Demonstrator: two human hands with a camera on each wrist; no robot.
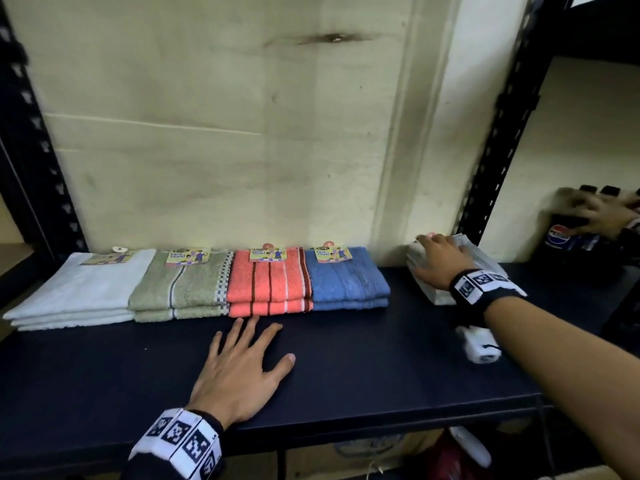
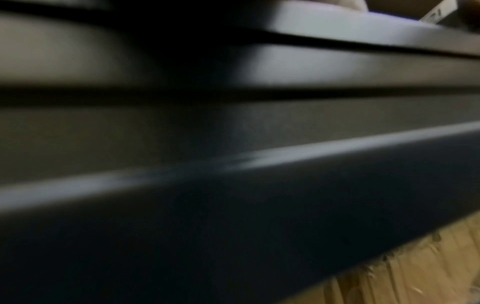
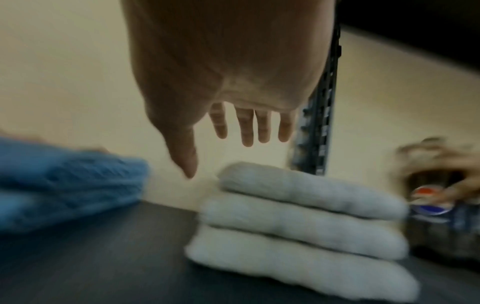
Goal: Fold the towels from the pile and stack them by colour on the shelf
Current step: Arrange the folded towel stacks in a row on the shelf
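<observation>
My left hand [image 1: 239, 372] lying flat, fingers spread, on dark shelf board [image 1: 381, 358]; my right hand [image 1: 441, 259], fingers straight, hovering over three stacked white folded towels [image 3: 298, 222]; two blue folded towels [image 1: 348, 284] sitting beside.

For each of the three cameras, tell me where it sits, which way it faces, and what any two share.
Head: on the head, facing forward and down at the shelf; shows left hand and right hand.
Left wrist: low against the shelf edge, blurred; no hand visible.
Right wrist: under the palm, facing along straight fingers above the white stack.
Shared: head and right wrist both show the blue towels.
</observation>
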